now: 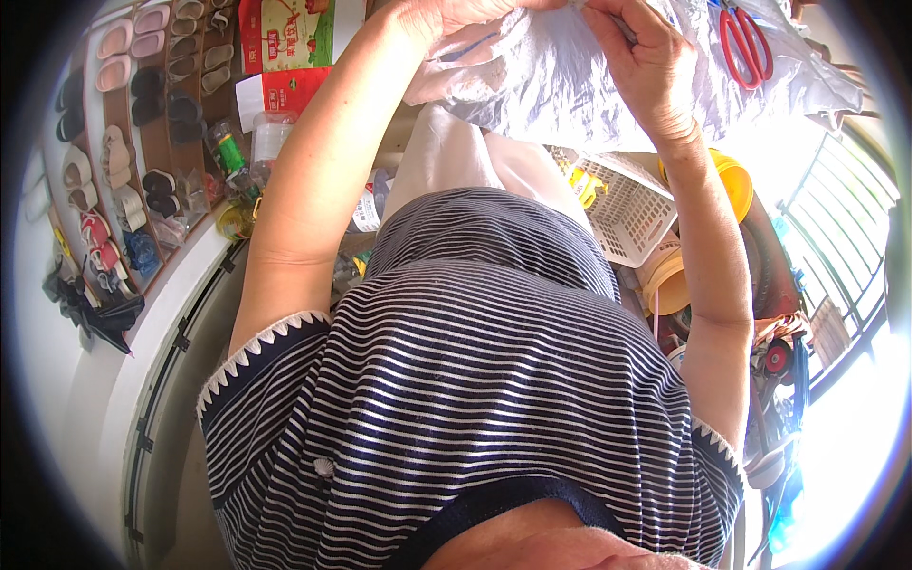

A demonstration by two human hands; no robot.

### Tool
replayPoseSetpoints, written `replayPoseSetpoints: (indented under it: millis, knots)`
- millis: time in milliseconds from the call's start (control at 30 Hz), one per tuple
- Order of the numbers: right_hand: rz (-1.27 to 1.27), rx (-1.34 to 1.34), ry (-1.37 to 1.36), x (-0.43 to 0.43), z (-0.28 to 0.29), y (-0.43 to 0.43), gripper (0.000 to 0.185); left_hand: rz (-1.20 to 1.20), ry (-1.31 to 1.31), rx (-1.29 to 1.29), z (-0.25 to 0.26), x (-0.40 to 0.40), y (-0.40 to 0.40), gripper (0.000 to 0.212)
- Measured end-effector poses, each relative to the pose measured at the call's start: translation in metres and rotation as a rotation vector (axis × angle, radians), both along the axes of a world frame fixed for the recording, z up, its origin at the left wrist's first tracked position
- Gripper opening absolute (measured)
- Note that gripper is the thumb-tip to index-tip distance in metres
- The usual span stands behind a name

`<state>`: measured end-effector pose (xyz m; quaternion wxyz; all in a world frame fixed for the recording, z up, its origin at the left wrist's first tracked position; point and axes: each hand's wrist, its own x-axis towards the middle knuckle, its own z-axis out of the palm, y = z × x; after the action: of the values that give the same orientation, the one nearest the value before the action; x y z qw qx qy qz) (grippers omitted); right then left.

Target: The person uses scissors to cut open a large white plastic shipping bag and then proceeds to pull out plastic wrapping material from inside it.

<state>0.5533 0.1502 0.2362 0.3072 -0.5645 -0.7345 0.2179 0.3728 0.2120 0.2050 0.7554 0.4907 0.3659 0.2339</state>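
At the top edge of the head view, my left hand and my right hand nearly meet, with fingers bent together over a sheet of white plastic. Whatever small thing lies between the fingertips is cut off by the picture's edge. The plastic is crumpled and shiny and spreads across the surface before me. Red-handled scissors rest on it, to the right of my right hand.
Shoe racks stand at the left, beside printed cardboard and plastic bottles. At the right are a white plastic basket, yellow buckets and a barred window.
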Motion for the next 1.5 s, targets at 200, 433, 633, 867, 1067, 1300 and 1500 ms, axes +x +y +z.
replayPoseSetpoints:
  millis: [200, 433, 633, 867, 1067, 1300, 1500]
  knots:
    - [0.013, -0.019, -0.01, -0.007, 0.004, 0.003, 0.008, 0.019, -0.067, -0.031, -0.005, -0.001, -0.001, 0.009]
    - [-0.029, 0.041, -0.041, -0.013, -0.006, 0.004, 0.007, 0.068, 0.182, 0.18, 0.015, -0.001, -0.006, 0.008]
    - [-0.073, 0.074, -0.042, -0.018, -0.008, 0.005, 0.007, 0.117, 0.543, 0.455, 0.029, 0.006, -0.011, 0.011]
    - [-0.146, 0.062, -0.008, -0.024, -0.023, 0.004, 0.009, 0.338, 0.655, 0.885, 0.019, 0.016, -0.035, 0.011]
    - [-0.274, -0.525, 0.448, 0.003, -0.053, 0.011, 0.011, 0.446, 0.65, 1.065, 0.023, 0.026, -0.061, 0.005]
    - [-0.089, -0.987, 0.974, 0.018, -0.019, 0.012, 0.015, 0.42, 0.717, 1.238, 0.007, 0.024, -0.079, 0.023]
    - [-0.047, -0.994, 1.045, 0.02, -0.008, 0.005, 0.018, 0.402, 0.653, 1.076, 0.013, 0.023, -0.077, 0.016]
